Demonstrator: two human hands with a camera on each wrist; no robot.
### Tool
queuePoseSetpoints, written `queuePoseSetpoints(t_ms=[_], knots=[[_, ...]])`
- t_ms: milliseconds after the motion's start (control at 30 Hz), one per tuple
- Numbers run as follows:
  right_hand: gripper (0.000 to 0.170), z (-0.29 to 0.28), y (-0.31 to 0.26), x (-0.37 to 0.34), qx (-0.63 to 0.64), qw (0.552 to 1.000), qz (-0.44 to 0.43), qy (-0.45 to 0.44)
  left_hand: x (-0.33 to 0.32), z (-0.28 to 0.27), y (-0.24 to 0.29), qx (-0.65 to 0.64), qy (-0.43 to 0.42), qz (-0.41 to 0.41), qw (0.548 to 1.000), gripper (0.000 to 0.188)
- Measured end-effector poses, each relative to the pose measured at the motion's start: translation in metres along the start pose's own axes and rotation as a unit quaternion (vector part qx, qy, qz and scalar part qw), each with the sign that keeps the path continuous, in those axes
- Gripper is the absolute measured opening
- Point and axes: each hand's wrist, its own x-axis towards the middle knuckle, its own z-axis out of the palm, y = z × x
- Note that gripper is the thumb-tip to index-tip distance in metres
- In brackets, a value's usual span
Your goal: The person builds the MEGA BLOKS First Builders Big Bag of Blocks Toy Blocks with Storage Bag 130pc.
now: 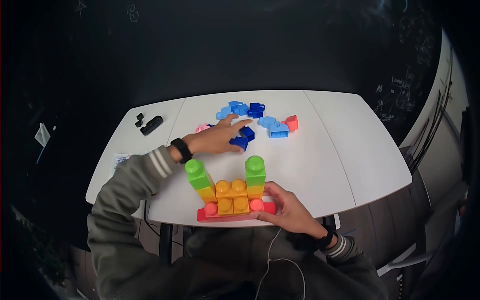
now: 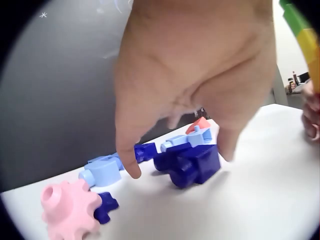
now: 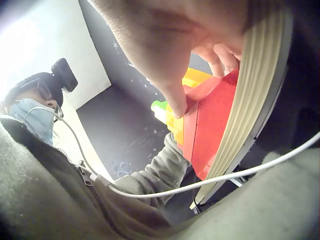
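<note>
On the front edge of the table stands a toy-block structure (image 1: 232, 205), with a red base, yellow blocks in the middle and a green-topped tower on each side. My right hand (image 1: 291, 212) grips the right end of the red base (image 3: 212, 122), thumb in front and fingers behind. Farther back, my left hand (image 1: 215, 140) reaches palm down with fingers spread over dark blue blocks (image 2: 200, 165). Its thumb tip is right beside the nearest one. A pink gear-shaped block (image 2: 70, 210) and a small dark blue piece (image 2: 105, 207) lie close to that hand.
Light blue blocks (image 1: 279, 131), another dark blue block (image 1: 256, 110) and a red block (image 1: 291, 123) lie toward the back of the white table (image 1: 320, 170). Black items (image 1: 152, 125) and a printed sheet (image 1: 121, 158) are at left. A white cable (image 3: 210, 189) hangs before my body.
</note>
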Motion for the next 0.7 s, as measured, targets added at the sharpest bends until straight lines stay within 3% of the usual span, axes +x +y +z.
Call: queuePoseSetpoints(t_ms=[67,100,200,367,433,467,500,533,700], knots=[[0.069,-0.002,0.004,0.002,0.005,1.000,-0.010,-0.001,0.019,0.005,-0.014,0.109,-0.037,0.109,0.987,0.090],[0.070,-0.002,0.006,0.001,0.005,1.000,-0.015,-0.001,0.030,0.004,-0.023,0.093,-0.073,0.130,0.984,0.086],[0.071,-0.001,0.009,0.000,0.019,1.000,-0.019,0.001,0.037,-0.007,-0.014,0.075,-0.132,0.069,0.986,0.078],[0.069,-0.001,0.013,0.001,0.017,0.999,-0.050,0.004,0.007,-0.038,0.007,0.090,-0.128,0.030,0.987,0.074],[0.069,0.000,0.008,0.002,0.017,0.999,-0.044,0.002,-0.008,-0.065,0.009,0.102,-0.043,0.115,0.987,0.075],[0.068,0.000,0.007,0.000,0.008,0.999,-0.030,0.010,-0.023,-0.091,0.034,0.035,-0.061,0.031,0.997,0.073],[0.068,-0.001,0.012,0.001,0.007,0.999,-0.035,0.004,-0.028,-0.106,0.021,0.143,0.010,0.125,0.982,0.073],[0.068,0.000,0.012,0.002,0.010,0.999,-0.035,-0.001,-0.042,-0.132,0.048,0.137,-0.003,0.080,0.987,0.070],[0.069,0.002,0.007,0.002,-0.007,0.999,-0.034,0.009,-0.087,-0.186,0.125,0.204,-0.029,0.052,0.977,0.064]])
